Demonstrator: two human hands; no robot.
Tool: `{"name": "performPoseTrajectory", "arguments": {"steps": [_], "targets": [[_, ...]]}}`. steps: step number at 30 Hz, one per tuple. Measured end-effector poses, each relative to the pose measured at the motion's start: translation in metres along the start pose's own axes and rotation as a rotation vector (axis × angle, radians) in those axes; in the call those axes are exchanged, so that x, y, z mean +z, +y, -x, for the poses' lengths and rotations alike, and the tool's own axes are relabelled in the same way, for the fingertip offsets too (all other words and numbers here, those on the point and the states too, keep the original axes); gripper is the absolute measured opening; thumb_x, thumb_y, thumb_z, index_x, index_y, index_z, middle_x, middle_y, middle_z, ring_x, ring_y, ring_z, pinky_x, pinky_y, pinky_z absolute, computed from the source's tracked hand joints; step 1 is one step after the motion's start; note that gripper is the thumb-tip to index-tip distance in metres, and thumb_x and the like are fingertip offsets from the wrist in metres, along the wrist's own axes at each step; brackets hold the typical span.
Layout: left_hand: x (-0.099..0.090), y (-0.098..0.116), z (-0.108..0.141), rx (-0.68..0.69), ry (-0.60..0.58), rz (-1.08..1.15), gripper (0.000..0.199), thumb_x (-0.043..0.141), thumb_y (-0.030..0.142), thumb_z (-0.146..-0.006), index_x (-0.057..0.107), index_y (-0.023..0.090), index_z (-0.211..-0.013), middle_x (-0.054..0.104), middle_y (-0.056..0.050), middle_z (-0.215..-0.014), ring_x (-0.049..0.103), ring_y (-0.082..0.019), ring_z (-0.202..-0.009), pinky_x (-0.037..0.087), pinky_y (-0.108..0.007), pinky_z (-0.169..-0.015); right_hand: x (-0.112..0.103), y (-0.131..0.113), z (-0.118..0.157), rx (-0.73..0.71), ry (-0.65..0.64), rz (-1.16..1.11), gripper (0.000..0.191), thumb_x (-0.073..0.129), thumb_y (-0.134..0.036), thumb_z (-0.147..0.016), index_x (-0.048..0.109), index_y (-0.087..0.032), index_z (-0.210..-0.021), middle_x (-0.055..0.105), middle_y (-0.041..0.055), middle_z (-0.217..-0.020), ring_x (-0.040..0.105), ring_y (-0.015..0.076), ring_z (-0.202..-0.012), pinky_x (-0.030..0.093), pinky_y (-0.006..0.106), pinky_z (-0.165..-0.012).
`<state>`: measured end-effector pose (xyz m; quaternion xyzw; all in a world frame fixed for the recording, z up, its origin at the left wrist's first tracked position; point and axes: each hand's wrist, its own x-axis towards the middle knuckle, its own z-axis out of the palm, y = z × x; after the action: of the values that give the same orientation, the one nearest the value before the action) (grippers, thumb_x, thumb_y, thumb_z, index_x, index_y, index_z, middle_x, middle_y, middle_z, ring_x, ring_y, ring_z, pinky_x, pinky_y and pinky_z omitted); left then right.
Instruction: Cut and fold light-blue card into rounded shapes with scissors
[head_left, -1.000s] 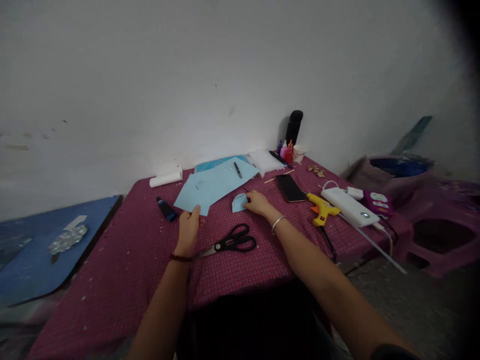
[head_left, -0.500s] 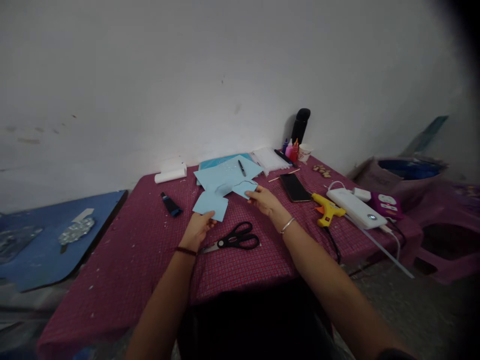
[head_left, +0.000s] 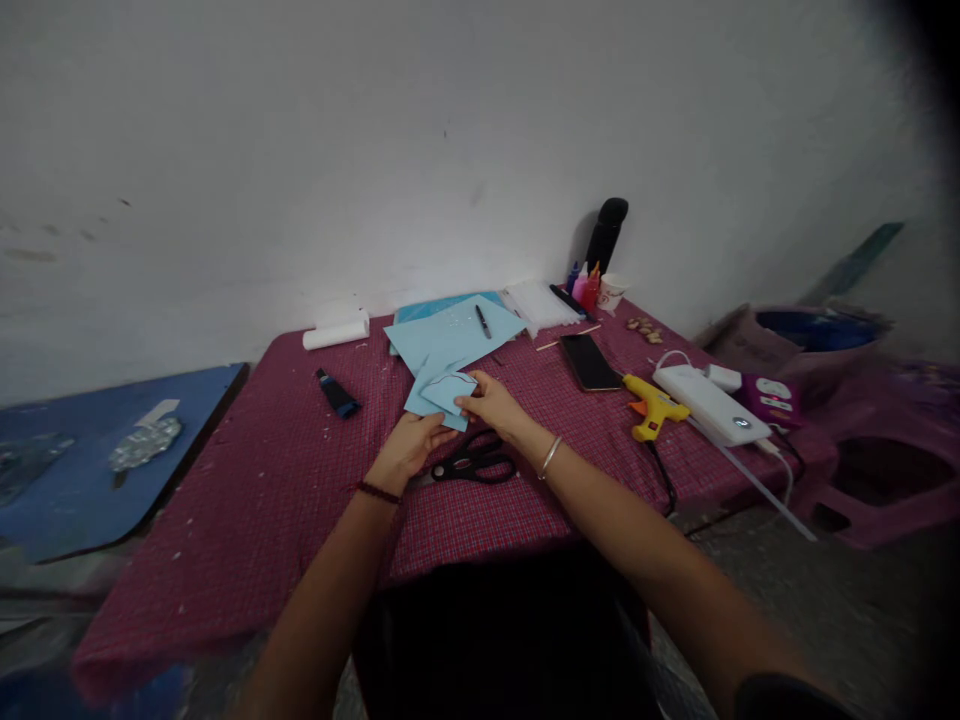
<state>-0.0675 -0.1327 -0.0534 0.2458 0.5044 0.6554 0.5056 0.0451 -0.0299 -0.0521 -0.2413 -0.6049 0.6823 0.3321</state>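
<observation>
Between my hands are two pieces of light blue paper, one overlapping the other. My left hand (head_left: 414, 442) pinches the lower edge of the under piece (head_left: 417, 403). With thumb and fingers, my right hand (head_left: 489, 402) grips the right side of the upper piece (head_left: 448, 389), which carries a dark curved line. Black-handled scissors (head_left: 474, 462) lie on the cloth just below my hands, their blades partly hidden by my left hand. Behind the held pieces rests a larger light blue sheet (head_left: 442, 342) with a pen (head_left: 483, 321) on top.
On the checked tablecloth (head_left: 300, 500), a blue-black tube (head_left: 337, 393) and white roll (head_left: 336, 332) lie left. To the right are a phone (head_left: 589, 362), yellow glue gun (head_left: 651, 406), white power bank (head_left: 712, 404), small paint bottles (head_left: 586, 288) and a paper cup (head_left: 611, 292).
My right hand has moved left and slightly down with its paper piece, laying it over the other piece. My left hand has shifted right, and the gap between the pieces has closed.
</observation>
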Motion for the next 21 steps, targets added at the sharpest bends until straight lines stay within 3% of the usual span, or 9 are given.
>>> {"name": "performPoseTrajectory", "arguments": {"steps": [3,10,21], "targets": [[-0.004,0.001,0.000,-0.072,-0.074,0.068,0.040,0.062,0.008,-0.071,0.062,0.016,-0.110,0.072,-0.009,-0.094,0.069,-0.021,-0.084,0.055,-0.037,-0.080,-0.005,0.000,-0.001,0.026,-0.041,0.092,0.013,0.064,-0.017,-0.068,0.053,-0.019,-0.076,0.055,-0.0076,-0.055,0.050,0.0081,-0.046,0.039,0.018,-0.041],[-0.013,0.004,-0.004,-0.161,-0.184,0.137,0.039,0.051,0.005,-0.074,0.060,0.012,-0.111,0.071,-0.012,-0.097,0.069,-0.026,-0.086,0.053,-0.046,-0.084,-0.010,0.004,-0.002,0.002,-0.105,0.217,0.012,0.062,-0.017,-0.069,0.051,-0.020,-0.073,0.050,-0.0089,-0.051,0.048,0.0091,-0.044,0.036,0.019,-0.041],[-0.009,0.004,-0.001,-0.072,-0.167,0.103,0.035,0.060,0.003,-0.074,0.064,0.016,-0.106,0.069,-0.009,-0.105,0.066,-0.020,-0.090,0.053,-0.041,-0.087,-0.010,0.011,-0.005,-0.084,-0.094,0.317,0.015,0.062,-0.015,-0.066,0.060,-0.017,-0.081,0.059,-0.0043,-0.067,0.052,0.0117,-0.059,0.040,0.022,-0.055]]}}
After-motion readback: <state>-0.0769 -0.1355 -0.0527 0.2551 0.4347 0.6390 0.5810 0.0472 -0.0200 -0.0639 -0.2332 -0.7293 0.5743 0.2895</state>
